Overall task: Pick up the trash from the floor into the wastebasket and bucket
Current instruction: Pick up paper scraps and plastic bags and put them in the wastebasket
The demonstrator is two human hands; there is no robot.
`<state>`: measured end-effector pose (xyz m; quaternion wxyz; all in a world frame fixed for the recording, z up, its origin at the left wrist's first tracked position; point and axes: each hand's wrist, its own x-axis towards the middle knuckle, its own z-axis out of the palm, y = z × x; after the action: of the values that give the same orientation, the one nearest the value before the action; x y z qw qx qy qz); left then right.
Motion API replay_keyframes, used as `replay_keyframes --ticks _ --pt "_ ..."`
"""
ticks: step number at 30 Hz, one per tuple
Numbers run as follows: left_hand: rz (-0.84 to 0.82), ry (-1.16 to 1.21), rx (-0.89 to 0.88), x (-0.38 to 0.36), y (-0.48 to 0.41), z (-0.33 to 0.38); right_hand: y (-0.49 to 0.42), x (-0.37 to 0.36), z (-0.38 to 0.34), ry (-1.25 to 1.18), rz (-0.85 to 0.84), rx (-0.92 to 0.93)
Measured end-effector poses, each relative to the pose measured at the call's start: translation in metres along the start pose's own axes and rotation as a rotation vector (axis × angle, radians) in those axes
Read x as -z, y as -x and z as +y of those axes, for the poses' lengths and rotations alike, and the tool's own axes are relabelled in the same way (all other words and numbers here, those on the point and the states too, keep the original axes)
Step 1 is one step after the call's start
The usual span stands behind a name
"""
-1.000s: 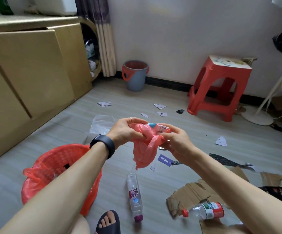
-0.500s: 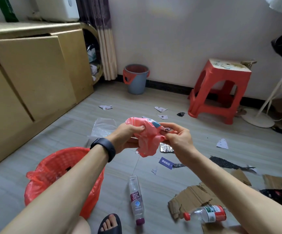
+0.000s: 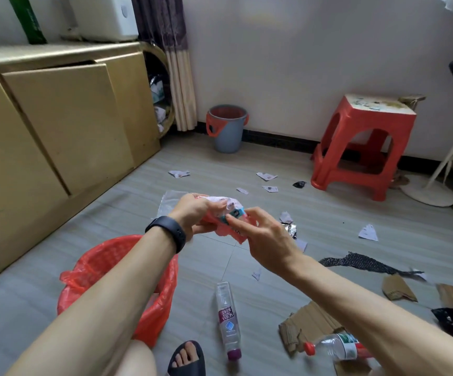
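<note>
Grey floor (image 3: 328, 226) is littered with paper scraps; above it a crumpled pink bag (image 3: 224, 232) is held in the air, its long axis lying sideways between the hands; left hand (image 3: 192, 213) grips one end; right hand (image 3: 263, 234) pinches the other; red wastebasket (image 3: 106, 253) stands under the left forearm; grey bucket (image 3: 226, 131) stands by the far wall.

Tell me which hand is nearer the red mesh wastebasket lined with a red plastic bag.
Left. The left hand is just beyond the far rim of the red mesh wastebasket, gripping a crumpled pink plastic bag; the right hand pinches that bag farther right.
</note>
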<state>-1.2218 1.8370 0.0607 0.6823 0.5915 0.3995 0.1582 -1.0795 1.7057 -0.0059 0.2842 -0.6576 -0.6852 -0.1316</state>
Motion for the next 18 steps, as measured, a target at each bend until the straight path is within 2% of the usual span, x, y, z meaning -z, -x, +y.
replay_keyframes --ticks 3,5,10,12,16,18 --pt "0.130 -0.043 -0.038 0.039 -0.003 -0.003 0.002 -0.003 -0.015 -0.017 -0.270 0.006" --pt "0.219 -0.099 -0.069 0.082 -0.005 -0.012 0.002 -0.006 -0.028 -0.024 -0.390 -0.012" --pt "0.619 -0.278 -0.038 0.189 0.007 -0.077 -0.008 -0.038 -0.053 0.015 -0.616 -0.029" --pt "0.652 -0.251 -0.034 0.201 0.013 -0.106 -0.018 -0.062 -0.059 0.021 -0.659 -0.060" --pt "0.596 -0.180 -0.045 0.185 0.012 -0.167 -0.032 -0.117 -0.070 -0.101 -0.676 -0.232" --pt "0.612 -0.361 -0.029 0.180 0.007 -0.196 -0.030 -0.143 -0.074 -0.170 -0.669 -0.307"
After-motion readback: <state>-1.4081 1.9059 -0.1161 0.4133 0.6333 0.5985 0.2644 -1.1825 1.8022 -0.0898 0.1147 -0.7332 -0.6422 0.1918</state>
